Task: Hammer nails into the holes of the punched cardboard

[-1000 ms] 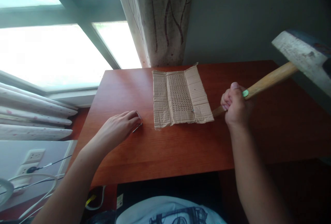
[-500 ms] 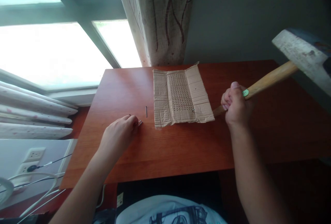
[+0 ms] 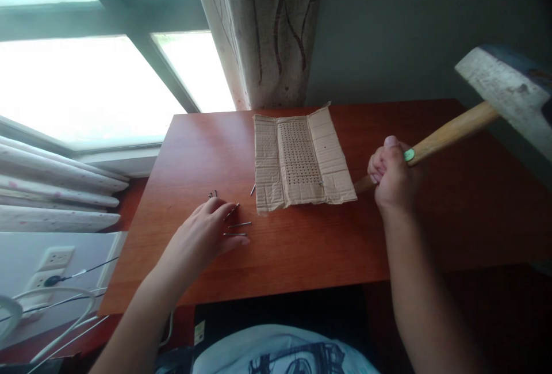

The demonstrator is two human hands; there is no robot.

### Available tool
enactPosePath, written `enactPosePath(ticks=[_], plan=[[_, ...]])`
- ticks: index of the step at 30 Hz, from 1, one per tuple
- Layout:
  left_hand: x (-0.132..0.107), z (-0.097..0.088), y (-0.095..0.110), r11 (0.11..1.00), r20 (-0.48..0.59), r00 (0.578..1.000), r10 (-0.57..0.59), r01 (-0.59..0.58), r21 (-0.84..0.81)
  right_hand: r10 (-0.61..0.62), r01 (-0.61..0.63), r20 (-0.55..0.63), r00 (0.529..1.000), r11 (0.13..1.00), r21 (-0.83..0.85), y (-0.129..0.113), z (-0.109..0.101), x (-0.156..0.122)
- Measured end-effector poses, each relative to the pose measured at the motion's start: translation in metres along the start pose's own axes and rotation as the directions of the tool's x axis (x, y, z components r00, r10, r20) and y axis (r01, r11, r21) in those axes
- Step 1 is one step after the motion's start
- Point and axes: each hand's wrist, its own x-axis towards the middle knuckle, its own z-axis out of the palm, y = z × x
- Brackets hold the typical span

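Note:
My left hand (image 3: 207,223) is low over the table with thumb and fingers spread apart. Several nails lie around it: one nail (image 3: 240,224) shows between thumb and fingers, and others stick out beyond the fingertips. Another nail (image 3: 253,189) rests against the left edge of a cardboard sheet (image 3: 269,184). Rows of small holes cover the middle panel of the cardboard, and its side flaps tilt up. My right hand (image 3: 394,175) is wrapped round the wooden handle of a hammer (image 3: 452,132). The hammer's big metal head is raised at the right, partly cut off by the frame.
Everything lies on a reddish-brown wooden table (image 3: 310,253). Behind it are a window (image 3: 86,86), a patterned curtain (image 3: 276,34) and a dark wall. Lower left, a wall socket (image 3: 54,267) has a plug and cables. My shirt (image 3: 280,351) is at the table's front edge.
My left hand has opened from a closed grip, and several nails now lie spread about it. The single nail near the cardboard has shifted right and tilted. My right hand and the hammer have hardly moved.

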Motion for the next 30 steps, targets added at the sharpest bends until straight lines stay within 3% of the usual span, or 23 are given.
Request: enactPosePath(ticks=[3,6,14,23,26,30], plan=[[-0.007,0.010,-0.007,0.996,-0.047,0.995,0.083,-0.085,-0.034,-0.003,0.003,0.000,1.000,1.000,0.006,0.000,-0.001,0.000],[-0.008,0.016,-0.005,0.995,-0.088,0.992,0.090,-0.093,-0.030,-0.006,0.006,0.000,1.000,1.000,0.007,0.000,-0.001,-0.001],[0.008,0.015,0.022,0.989,-0.134,0.984,-0.119,0.130,0.075,-0.018,0.018,0.007,1.000,1.000,-0.016,0.001,0.000,-0.002],[0.025,0.007,0.034,0.932,-0.243,0.922,-0.302,0.339,0.128,0.001,-0.001,0.019,1.000,1.000,-0.025,0.001,-0.001,-0.003],[0.030,0.003,0.042,0.953,-0.293,0.923,-0.249,0.287,0.096,0.011,-0.011,0.014,1.000,1.000,-0.010,0.001,-0.003,-0.002],[0.045,0.000,0.056,0.991,-0.180,0.978,-0.105,0.117,0.059,0.010,-0.010,0.002,1.000,1.000,0.006,0.002,-0.004,-0.002]])
